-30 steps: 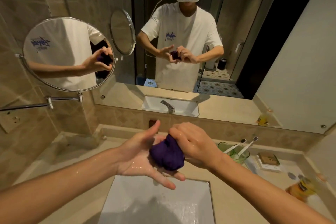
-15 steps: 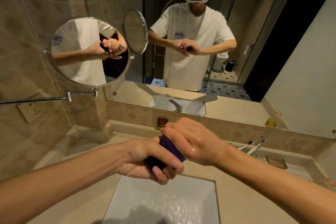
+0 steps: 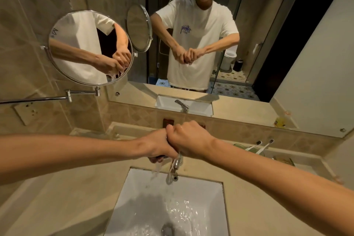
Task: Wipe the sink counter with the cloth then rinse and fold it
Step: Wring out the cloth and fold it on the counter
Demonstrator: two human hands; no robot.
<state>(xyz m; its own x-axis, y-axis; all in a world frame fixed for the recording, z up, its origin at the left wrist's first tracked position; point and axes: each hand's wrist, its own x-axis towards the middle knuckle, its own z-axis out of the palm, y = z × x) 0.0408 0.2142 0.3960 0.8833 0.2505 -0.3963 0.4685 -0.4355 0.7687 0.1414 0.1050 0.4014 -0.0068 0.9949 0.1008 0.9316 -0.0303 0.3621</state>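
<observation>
Beige counter (image 3: 80,197) rings the white sink (image 3: 145,197) — left hand (image 3: 155,145) and right hand (image 3: 188,140) clenched together, grip contents hidden.

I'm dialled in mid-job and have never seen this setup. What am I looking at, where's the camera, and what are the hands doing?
No machine here: a person's bare hands, filmed by a camera on their head looking down; the wall mirror reflects them. The left hand and right hand, pressed together, squeeze something almost wholly hidden, presumably the cloth; water drips into the white rectangular sink by the chrome tap. On the beige counter, at right, stand white toothbrushes.
</observation>
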